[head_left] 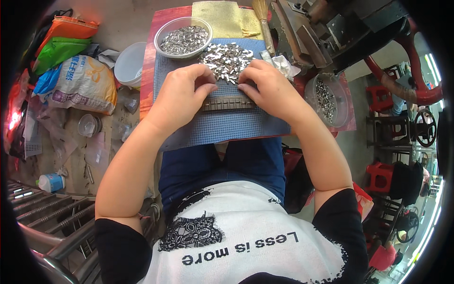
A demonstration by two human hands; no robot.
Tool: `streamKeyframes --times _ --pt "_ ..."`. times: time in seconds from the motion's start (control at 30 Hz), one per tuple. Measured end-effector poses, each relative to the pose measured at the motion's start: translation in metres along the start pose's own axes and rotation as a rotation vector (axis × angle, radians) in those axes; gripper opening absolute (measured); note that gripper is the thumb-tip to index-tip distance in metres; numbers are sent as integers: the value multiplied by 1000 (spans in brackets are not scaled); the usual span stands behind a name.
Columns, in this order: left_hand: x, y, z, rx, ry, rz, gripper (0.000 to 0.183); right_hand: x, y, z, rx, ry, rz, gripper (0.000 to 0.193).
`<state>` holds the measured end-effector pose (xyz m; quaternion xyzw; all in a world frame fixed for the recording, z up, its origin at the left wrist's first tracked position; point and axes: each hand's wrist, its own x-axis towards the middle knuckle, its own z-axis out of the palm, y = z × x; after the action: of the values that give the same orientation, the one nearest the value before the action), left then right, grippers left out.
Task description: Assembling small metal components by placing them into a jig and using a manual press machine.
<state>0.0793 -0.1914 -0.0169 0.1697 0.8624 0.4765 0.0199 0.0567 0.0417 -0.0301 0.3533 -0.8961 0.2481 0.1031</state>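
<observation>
My left hand [182, 94] is curled at the left end of a slotted metal bar [228, 103], thumb and forefinger drawn close together. Facing it, my right hand [269, 90] bends over the bar's right end with its fingers likewise pinched. Whatever sits between the fingertips is too small or hidden to make out. Just beyond the fingertips spreads a loose pile of small shiny metal pieces [227, 59]. All this lies on a blue textured mat [222, 128]. A white round bowl [158, 40], holding many thin metal pieces, stands behind my left hand.
A clear plastic tub [343, 106] with metal pieces stands right of my right forearm. Behind are a brush [264, 23], a crumpled white cloth [285, 66], a yellow mat [217, 16] and a dark machine [326, 38]. A white bucket [130, 64] and sacks [85, 83] sit left.
</observation>
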Motion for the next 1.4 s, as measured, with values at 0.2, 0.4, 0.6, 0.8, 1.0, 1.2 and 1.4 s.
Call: streamKeyframes --times 0.2,0.4,0.6,0.8,1.0,1.2,1.4 --pt "-7 -15 0 306 22 136 10 -1 -17 -13 167 7 201 10" --pt "-8 -21 -3 280 -17 96 11 -18 -20 -13 265 138 331 11" --pt "-7 -17 -1 265 9 42 12 -18 -33 1 553 83 424 13" --pt "-12 -8 -7 22 -102 -55 12 -31 -28 7 313 103 203 13" --pt "-14 -3 -7 152 -153 19 12 -29 -29 7 338 69 230 12" --pt "-9 5 -11 60 -204 -137 13 -13 -12 5 183 150 225 9" --pt "12 -4 15 204 20 133 16 1 -2 7 -50 114 74 13"
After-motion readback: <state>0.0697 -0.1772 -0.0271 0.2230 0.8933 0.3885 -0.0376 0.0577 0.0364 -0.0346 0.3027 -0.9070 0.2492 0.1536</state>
